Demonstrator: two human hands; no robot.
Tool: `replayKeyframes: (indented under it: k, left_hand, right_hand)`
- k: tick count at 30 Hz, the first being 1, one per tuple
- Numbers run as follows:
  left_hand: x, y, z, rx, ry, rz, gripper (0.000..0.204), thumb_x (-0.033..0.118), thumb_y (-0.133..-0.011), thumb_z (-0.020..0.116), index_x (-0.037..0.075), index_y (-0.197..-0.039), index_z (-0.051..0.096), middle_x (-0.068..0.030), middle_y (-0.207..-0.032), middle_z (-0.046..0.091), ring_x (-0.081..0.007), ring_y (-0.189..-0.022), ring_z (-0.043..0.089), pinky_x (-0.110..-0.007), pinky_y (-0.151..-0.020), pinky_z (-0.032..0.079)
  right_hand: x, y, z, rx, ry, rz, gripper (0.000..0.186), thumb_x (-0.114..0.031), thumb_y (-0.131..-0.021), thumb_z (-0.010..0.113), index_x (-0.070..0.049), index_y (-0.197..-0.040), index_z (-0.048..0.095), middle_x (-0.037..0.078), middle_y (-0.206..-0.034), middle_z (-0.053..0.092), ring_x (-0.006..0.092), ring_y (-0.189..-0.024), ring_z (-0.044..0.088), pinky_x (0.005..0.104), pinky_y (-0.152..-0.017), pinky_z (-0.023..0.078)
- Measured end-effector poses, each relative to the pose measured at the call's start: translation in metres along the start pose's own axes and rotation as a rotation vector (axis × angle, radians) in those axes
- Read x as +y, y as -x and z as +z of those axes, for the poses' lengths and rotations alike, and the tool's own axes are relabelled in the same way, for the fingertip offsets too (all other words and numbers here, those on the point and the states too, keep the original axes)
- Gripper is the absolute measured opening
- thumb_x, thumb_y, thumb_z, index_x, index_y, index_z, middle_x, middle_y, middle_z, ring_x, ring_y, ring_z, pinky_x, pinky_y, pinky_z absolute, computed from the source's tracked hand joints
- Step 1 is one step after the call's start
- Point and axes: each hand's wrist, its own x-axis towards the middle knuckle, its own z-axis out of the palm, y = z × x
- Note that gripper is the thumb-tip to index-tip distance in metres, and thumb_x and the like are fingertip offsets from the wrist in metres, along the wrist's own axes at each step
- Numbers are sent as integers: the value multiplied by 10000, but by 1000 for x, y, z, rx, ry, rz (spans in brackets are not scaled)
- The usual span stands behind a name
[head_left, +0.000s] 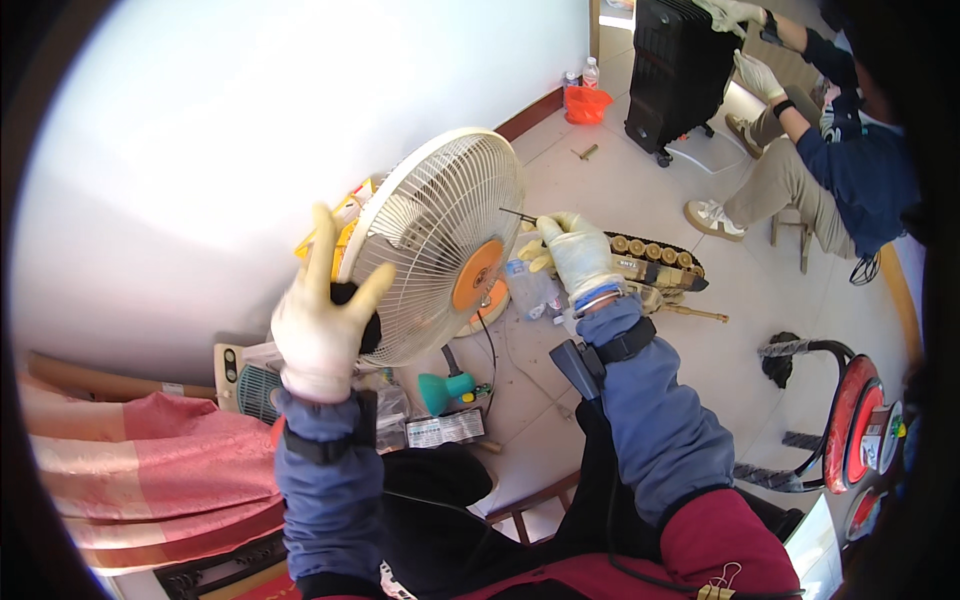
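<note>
A cream electric fan (440, 210) with a wire guard and an orange centre cap stands in front of me. My left hand (325, 325), in a pale glove with yellowish fingertips, is at the near left rim of the guard, thumb and forefinger stretched apart. A black, soft-looking patch (366, 325) shows past the thumb; whether the hand touches it I cannot tell. On the other side my gloved right hand (580, 255) is closed on a thin dark rod (518, 214), its tip pointing left at the guard. The handle is hidden in the fingers.
A green hairdryer-like tool (445, 392) and a plastic bottle (532, 288) lie by the fan. A tan toy tank (655, 270) sits right. Another person (850, 170) works on a black oil heater (683, 70). A red-seated stool (855, 420) lies tipped at right.
</note>
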Motion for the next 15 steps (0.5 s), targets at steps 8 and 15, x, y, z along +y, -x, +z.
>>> replayKeyframes:
  k: [8, 15]
  left_hand:
    - [37, -105, 20, -662, -372, -272, 1099, 675, -756, 765, 71, -1572, 346, -171, -1281, 679, -292, -1139, 681, -379, -934, 540]
    - [33, -104, 25, -676, -359, -353, 872, 570, -864, 730, 98, -1535, 435, -167, -1339, 657, -285, -1212, 648, -359, -1021, 499]
  right_hand:
    - [20, -23, 4, 30, 678, 30, 384, -439, -972, 572, -131, -1146, 722, 138, -970, 759, 298, -941, 726, 393, -864, 554]
    - [30, -25, 10, 2, 693, 43, 418, -489, -981, 501, -184, -1193, 692, 129, -1043, 749, 344, -992, 706, 452, -885, 544]
